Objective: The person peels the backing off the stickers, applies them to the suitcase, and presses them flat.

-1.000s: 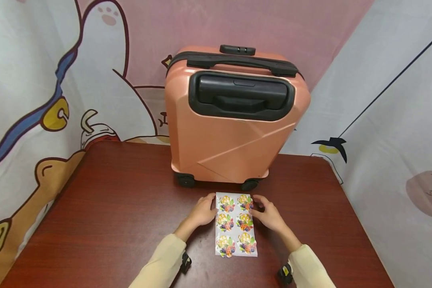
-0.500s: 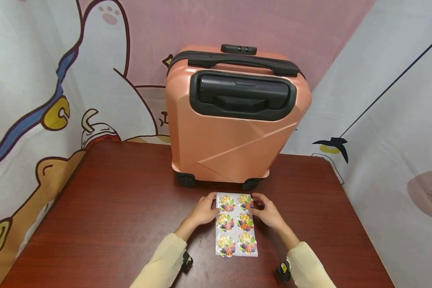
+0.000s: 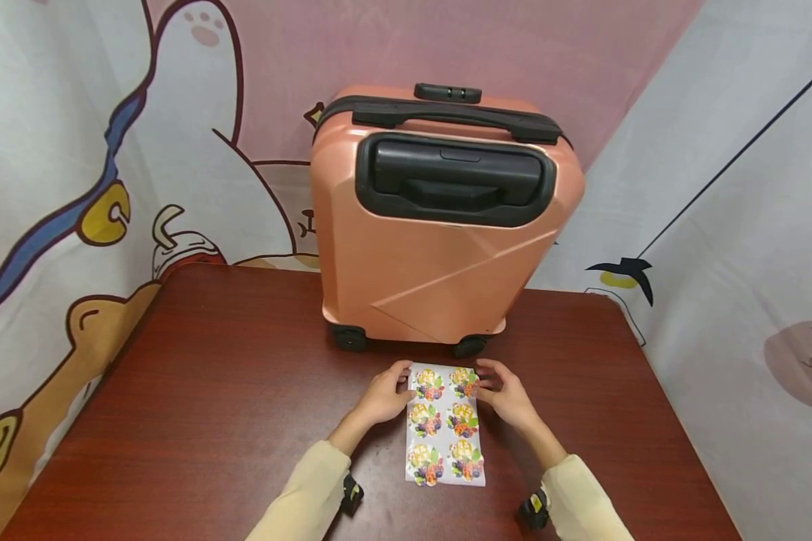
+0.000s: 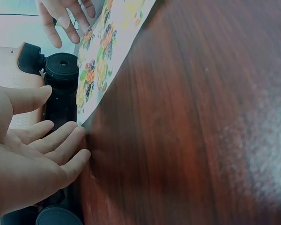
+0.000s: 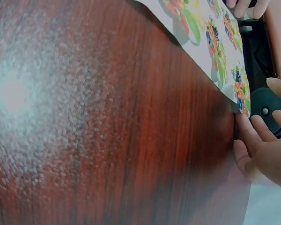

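A white sheet of fruit stickers (image 3: 443, 445), printed in pairs, lies on the table in front of the suitcase. At its left edge, near the far corner, is my left hand (image 3: 382, 397). In the left wrist view that hand's fingers (image 4: 68, 143) are extended with the tips right at the corner, and the thumb stands apart from the sheet. My right hand (image 3: 510, 402) is at the opposite far corner. The right wrist view shows its fingers (image 5: 246, 127) loosely extended under the sheet's corner (image 5: 239, 96), the thumb spread away.
An orange hard-shell suitcase (image 3: 433, 263) with black handles stands upright on black wheels (image 3: 349, 340) just beyond the sheet. The reddish-brown table (image 3: 230, 361) extends to both sides. Cartoon-printed curtains (image 3: 257, 90) hang behind and at the sides.
The sticker sheet has shifted slightly toward me. My fingers and thumbs have loosened from its far corners, while both hands stay in nearly the same place.
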A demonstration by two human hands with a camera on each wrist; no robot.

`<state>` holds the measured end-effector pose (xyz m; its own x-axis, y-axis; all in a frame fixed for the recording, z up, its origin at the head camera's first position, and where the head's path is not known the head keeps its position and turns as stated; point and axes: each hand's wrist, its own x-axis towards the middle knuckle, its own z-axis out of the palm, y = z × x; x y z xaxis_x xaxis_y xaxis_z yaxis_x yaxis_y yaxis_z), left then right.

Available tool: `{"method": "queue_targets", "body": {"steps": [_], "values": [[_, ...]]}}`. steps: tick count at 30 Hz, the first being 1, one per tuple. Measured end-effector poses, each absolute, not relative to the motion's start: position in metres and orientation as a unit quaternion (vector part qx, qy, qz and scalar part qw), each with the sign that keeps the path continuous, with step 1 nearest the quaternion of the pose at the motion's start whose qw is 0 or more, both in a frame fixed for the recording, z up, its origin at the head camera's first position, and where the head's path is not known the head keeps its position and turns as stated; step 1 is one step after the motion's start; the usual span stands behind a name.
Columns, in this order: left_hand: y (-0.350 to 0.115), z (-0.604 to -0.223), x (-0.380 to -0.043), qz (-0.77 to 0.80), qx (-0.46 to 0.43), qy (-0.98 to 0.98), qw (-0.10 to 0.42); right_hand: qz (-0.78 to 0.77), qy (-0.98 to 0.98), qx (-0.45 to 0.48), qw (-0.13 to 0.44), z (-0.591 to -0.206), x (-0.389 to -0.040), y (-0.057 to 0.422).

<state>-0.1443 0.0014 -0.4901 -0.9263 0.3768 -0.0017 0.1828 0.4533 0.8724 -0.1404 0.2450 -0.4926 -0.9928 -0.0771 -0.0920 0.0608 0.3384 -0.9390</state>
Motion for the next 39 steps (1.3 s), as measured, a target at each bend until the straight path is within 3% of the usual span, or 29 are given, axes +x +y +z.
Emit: {"method": "queue_targets", "body": {"steps": [22,34,39], "values": [[0.002,-0.491,-0.142,0.521,0.144,0.835,0.104,-0.584,0.81,0.006,0.052,-0.494,-0.139,0.245],[0.0,-0.488,-0.144,0.592,0.117,0.797,0.026,-0.556,0.831,0.002,0.001,-0.481,-0.135,0.241],[0.002,-0.485,-0.144,0.6,0.107,0.792,0.018,-0.548,0.836,0.013,-0.009,-0.475,-0.133,0.237]]}}
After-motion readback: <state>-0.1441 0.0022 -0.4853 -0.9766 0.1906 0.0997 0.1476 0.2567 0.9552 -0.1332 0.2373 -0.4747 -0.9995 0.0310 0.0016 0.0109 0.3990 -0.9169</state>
